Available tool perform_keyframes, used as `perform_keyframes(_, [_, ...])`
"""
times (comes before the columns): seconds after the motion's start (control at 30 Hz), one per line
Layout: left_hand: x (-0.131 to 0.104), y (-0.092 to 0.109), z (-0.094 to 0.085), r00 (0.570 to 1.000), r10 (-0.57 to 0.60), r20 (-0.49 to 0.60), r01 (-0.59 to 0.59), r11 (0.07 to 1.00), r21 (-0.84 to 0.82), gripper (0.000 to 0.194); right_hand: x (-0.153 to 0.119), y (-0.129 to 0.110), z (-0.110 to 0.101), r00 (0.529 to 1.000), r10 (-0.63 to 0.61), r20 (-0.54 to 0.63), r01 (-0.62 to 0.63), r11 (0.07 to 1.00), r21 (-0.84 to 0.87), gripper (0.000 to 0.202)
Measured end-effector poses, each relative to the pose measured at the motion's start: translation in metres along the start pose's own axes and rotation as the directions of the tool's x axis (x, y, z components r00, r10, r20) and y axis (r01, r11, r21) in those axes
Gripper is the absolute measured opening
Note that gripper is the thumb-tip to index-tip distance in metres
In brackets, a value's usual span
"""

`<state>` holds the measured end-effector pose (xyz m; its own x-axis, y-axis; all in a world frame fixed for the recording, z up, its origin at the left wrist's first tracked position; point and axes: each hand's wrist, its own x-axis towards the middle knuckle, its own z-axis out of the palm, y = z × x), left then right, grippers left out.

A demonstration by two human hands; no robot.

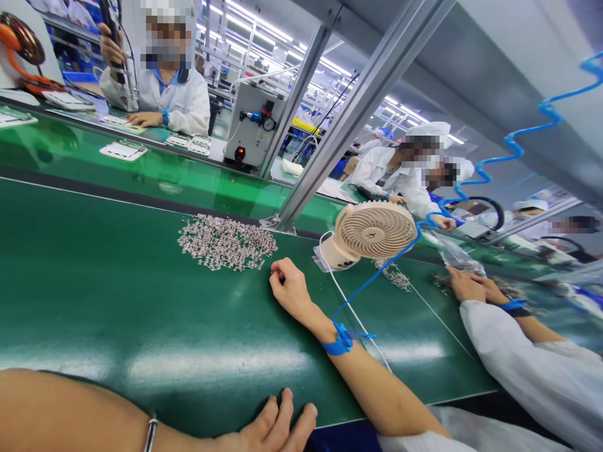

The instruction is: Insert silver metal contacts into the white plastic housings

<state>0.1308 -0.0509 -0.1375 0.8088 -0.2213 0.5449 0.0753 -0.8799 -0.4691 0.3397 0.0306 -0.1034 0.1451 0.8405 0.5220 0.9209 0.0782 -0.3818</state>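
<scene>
A loose pile of small silvery metal parts [226, 243] lies on the green table mat [117, 276]. Just right of the pile is my right hand [288, 287], its fingers curled and pressed together; whatever they hold, if anything, is too small to name. A blue wrist strap [338, 341] with a coiled cord circles that wrist. My left hand [277, 424] rests near the table's front edge at the bottom, fingers spread and holding nothing visible. A bracelet [151, 433] is on the left wrist.
A beige fan [374, 232] stands behind my right hand, its white cable [351, 307] crossing the mat. At right, a co-worker's hands [471, 285] touch a clear bag [459, 256] over more small parts. A metal post [358, 113] rises behind; another person works across the line.
</scene>
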Motion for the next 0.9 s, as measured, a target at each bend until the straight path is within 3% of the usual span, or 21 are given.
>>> perform_keyframes(0.2, [0.0013, -0.0024, -0.0010, 1.000, -0.007, -0.015, 0.007, 1.000, 0.012, 0.031, -0.0004, 0.0005, 0.0011, 1.000, -0.024, 0.006, 0.024, 1.000, 0.007, 0.027])
perform_keyframes(0.63, [0.0011, -0.0025, -0.0013, 1.000, -0.011, -0.011, 0.012, 1.000, 0.016, 0.034, 0.0003, -0.0016, -0.0006, 0.999, -0.011, -0.038, 0.013, 0.997, 0.075, 0.011])
perform_keyframes(0.9, [0.0010, -0.0021, -0.0011, 1.000, -0.003, -0.013, 0.003, 1.000, 0.012, 0.033, 0.0006, -0.0050, -0.0032, 0.999, -0.023, -0.031, 0.025, 0.997, 0.072, 0.014])
